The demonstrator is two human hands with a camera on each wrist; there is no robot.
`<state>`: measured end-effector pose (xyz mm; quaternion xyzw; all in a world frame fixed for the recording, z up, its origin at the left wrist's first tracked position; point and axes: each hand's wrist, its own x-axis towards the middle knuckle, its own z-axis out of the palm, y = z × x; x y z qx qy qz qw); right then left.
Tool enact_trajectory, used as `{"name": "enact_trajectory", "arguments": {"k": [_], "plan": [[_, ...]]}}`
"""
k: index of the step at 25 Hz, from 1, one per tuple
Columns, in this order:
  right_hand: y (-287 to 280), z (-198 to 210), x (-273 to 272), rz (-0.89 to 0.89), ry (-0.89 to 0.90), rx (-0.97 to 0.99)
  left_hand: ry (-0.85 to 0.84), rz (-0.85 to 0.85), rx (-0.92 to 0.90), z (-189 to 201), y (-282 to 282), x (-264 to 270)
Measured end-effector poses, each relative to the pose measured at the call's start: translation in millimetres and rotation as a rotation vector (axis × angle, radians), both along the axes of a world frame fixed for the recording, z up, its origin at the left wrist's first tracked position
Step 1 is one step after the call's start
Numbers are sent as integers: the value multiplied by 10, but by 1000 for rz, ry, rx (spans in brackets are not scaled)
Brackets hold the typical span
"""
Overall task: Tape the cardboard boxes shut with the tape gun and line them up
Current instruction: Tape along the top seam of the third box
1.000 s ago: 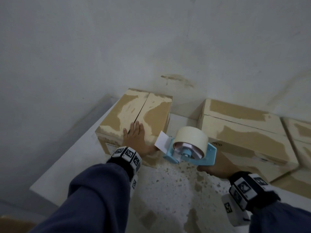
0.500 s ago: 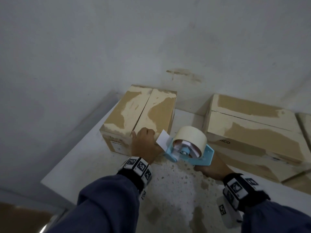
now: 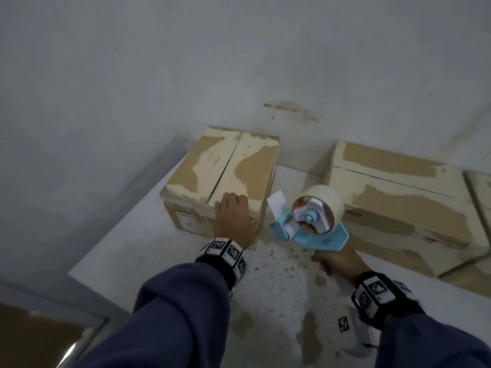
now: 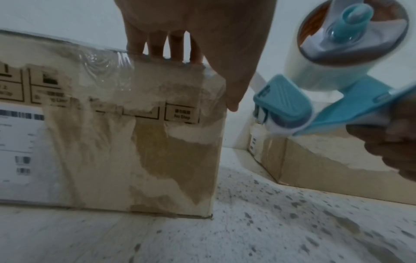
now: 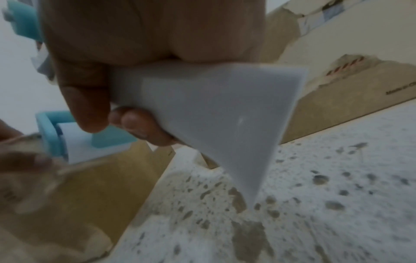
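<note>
The person's left hand [image 3: 233, 221] lies over the near top edge of the small box [image 3: 223, 168] at the counter's [image 3: 119, 251] far-left corner. The fingers [image 4: 157, 46] reach over onto the top near the centre seam and the thumb hangs down the right near corner; they look bent over the edge, pressing rather than clamping. The wrist view shows clear tape w/ wrinkles on the box front, up to the top edge.

The right hand [image 3: 337, 261] is wrapped round the white handle of the blue tape gun [image 3: 310, 224]. It's held in the air just right of the box, a short white tab of tape sticking up at the nose. The gun isn't touching cardboard.

Step in hand, prob.: steadying the box to start a strip along the top seam, which looks untaped from the head view.

Next move calls for: bring the nose to the box front below the seam, stick the tab down, pull the gun back along the seam while the left hand holds the box down. Then do the longer box [image 3: 398, 197] to the right, flaps closed, seam bare as far as seen. A third box [image 3: 482, 192] sits at the frame edge. Lining up comes after.
</note>
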<state>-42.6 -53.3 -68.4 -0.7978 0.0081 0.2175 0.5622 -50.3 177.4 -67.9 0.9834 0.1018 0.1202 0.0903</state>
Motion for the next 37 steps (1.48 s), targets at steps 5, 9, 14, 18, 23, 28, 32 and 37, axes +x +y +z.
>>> {"name": "enact_trajectory", "arguments": {"k": [5,9,14,18,23,28,32,37], "plan": [[66,218,69,41,-122,-71,101,-77,22,98,162,-76],[232,338,141,-10,-209,4,175,-193,-3,207,585,-243],[578,552,198,-3,-239,-35,401,-285,2,294,1122,-362],[792,733,213,-29,-291,-21,443,-302,22,430,1446,-275],[946,922,214,-143,-362,-26,500,-363,289,483,754,190],[956,928,281,-281,-333,-71,627,-598,327,459,765,309],[972,925,289,-338,-336,-69,647,-757,394,619,1174,229],[1064,990,281,-354,-351,-19,565,-745,223,816,1217,172]]}}
